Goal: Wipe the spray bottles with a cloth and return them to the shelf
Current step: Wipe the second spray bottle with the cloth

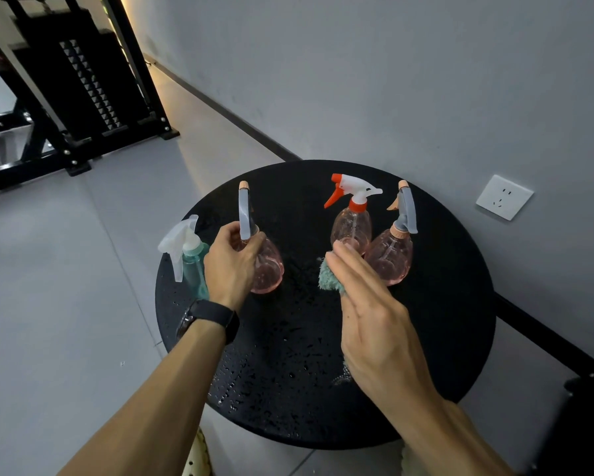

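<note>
left hand (232, 266) is gripping the neck of a pink spray bottle (268, 266), fingers curled round it, at the left of the round black table (288, 389) | right hand (367, 310), fingers straight and together, is pressing a teal cloth (329, 278) beside the red-nozzle bottle (352, 225) | another pink bottle (391, 259) is standing just right of it | teal bottle (194, 269) is standing at the table's left edge

no readable text, labels, numbers

Both forearms reach forward. The left hand (232, 266), its wrist banded, has curled fingers. The right hand (374, 324) stretches forward, fingers straight.
</note>
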### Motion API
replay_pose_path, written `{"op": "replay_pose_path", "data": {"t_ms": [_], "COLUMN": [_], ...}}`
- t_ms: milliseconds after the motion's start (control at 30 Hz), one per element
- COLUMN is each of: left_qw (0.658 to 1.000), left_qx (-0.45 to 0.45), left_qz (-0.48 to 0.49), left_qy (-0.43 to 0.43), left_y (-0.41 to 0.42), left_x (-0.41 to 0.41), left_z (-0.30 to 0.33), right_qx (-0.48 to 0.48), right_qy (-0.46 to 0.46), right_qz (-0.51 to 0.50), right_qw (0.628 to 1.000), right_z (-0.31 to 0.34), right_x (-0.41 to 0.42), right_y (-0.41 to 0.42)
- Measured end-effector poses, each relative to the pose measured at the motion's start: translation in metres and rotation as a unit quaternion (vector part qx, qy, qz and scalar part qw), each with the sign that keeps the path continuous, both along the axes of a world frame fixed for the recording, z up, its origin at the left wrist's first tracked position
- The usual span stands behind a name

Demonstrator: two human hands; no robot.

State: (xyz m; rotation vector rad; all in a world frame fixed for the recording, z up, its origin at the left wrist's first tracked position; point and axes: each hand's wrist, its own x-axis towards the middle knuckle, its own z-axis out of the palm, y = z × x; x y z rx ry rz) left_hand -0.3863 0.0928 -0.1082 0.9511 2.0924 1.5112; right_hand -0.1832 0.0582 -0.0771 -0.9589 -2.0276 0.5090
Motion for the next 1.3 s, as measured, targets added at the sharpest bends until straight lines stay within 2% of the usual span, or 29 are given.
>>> {"op": "replay_pose_path", "data": {"t_ms": [333, 833, 1033, 1300], "left_qw": [1.0, 0.999, 0.996, 0.993], "left_qx": [-0.014, -0.032, -0.063, -0.026], "left_qz": [0.014, 0.022, 0.015, 0.036], "left_qy": [-0.006, -0.014, 0.055, 0.111], "left_y": [0.029, 0.028, 0.012, -0.029], "left_x": [-0.012, -0.014, -0.01, 0.014], "left_z": [-0.003, -0.017, -0.02, -0.008], "right_qx": [-0.002, 0.017, 0.025, 0.013], "right_qy": [0.0, -0.02, -0.021, -0.013], "right_qz": [-0.003, -0.004, -0.008, -0.004], "right_qw": [1.0, 1.0, 0.999, 1.0], "right_z": [-0.003, -0.006, -0.004, 0.0], "right_x": [-0.003, -0.007, -0.006, -0.002], "right_y": [0.002, 0.014, 0.014, 0.012]}}
